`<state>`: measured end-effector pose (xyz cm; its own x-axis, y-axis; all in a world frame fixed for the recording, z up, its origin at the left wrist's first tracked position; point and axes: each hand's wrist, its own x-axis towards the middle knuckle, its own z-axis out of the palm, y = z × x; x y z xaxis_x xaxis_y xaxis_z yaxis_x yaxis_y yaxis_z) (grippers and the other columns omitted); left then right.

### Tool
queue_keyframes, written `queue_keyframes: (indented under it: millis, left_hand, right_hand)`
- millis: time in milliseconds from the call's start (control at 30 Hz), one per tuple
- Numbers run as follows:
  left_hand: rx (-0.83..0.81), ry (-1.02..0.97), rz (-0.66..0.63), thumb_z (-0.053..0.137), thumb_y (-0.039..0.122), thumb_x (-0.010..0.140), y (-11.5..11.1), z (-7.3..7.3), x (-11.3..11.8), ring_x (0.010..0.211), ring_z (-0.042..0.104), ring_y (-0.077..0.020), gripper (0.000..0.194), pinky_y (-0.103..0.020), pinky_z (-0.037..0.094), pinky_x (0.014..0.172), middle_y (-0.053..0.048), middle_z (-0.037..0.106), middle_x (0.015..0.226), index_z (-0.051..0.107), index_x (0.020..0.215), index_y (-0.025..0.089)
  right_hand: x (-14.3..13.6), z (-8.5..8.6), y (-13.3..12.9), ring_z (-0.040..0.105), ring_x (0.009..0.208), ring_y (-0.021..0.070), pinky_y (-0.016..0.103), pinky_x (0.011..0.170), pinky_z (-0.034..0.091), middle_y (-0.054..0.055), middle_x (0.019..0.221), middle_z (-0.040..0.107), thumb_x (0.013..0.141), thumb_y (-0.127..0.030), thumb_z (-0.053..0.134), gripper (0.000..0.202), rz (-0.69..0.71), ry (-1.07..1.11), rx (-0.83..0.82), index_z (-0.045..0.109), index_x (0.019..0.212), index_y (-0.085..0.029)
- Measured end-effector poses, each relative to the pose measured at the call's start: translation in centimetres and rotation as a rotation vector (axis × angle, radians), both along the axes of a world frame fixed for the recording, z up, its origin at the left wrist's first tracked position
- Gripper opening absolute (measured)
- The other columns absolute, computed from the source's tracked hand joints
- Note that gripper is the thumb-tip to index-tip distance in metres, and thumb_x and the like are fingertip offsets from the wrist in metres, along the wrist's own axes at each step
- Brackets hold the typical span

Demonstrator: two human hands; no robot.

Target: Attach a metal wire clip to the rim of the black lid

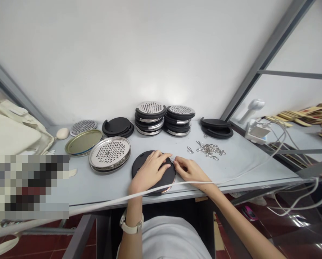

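At the left lay a silver perforated disc [110, 151], and to its right, on the near side of the table [247, 163], the black disc [167, 180] was under the left hand [151, 168], whose fingers were slightly spread. Beside this disc's right edge, the right hand [191, 170] was curled at a small metal clip [172, 159], but I could not tell if its fingertips pinched it. Farther right was a heap of metal clips [210, 149]

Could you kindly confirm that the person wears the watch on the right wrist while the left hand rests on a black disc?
Not quite: the head view shows the watch on the left wrist. The left hand does rest on a black disc.
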<state>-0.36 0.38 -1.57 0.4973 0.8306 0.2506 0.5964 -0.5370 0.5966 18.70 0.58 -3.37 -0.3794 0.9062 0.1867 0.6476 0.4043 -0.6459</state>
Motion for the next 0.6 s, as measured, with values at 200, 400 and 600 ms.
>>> queue_keyframes:
  millis: [200, 400, 600]
  left_hand:
    - [-0.013, 0.011, 0.006, 0.044, 0.03, 0.093, 0.03, -0.03, -0.01, 0.104, 0.048, -0.0202, 0.033, -0.037, 0.039, 0.098, -0.005, 0.051, 0.107, 0.052, 0.124, 0.026]
    - [-0.011, 0.024, 0.0, 0.044, 0.031, 0.093, 0.25, -0.31, 0.06, 0.103, 0.049, -0.0195, 0.033, -0.036, 0.038, 0.098, -0.005, 0.051, 0.105, 0.054, 0.124, 0.026]
    - [-0.003, 0.023, -0.003, 0.043, 0.031, 0.093, 0.21, -0.45, 0.07, 0.104, 0.048, -0.0197, 0.033, -0.037, 0.038, 0.098, -0.005, 0.051, 0.106, 0.053, 0.124, 0.025]
  right_hand:
    - [-0.05, 0.12, -0.08, 0.036, 0.05, 0.0098, 0.022, 0.051, 0.024, -0.005, 0.056, 0.039, 0.091, -0.029, 0.034, 0.024, -0.007, -0.076, 0.02, 0.038, 0.069, -0.021]
    - [0.04, 0.21, 0.06, 0.036, 0.051, 0.0098, 0.022, 0.052, 0.024, -0.005, 0.056, 0.039, 0.091, -0.028, 0.035, 0.023, 0.006, -0.099, 0.031, 0.039, 0.07, -0.021]
    - [0.06, 0.28, 0.0, 0.037, 0.051, 0.0097, 0.021, 0.052, 0.025, -0.005, 0.057, 0.041, 0.091, -0.026, 0.035, 0.021, 0.008, -0.098, 0.035, 0.043, 0.072, -0.02]
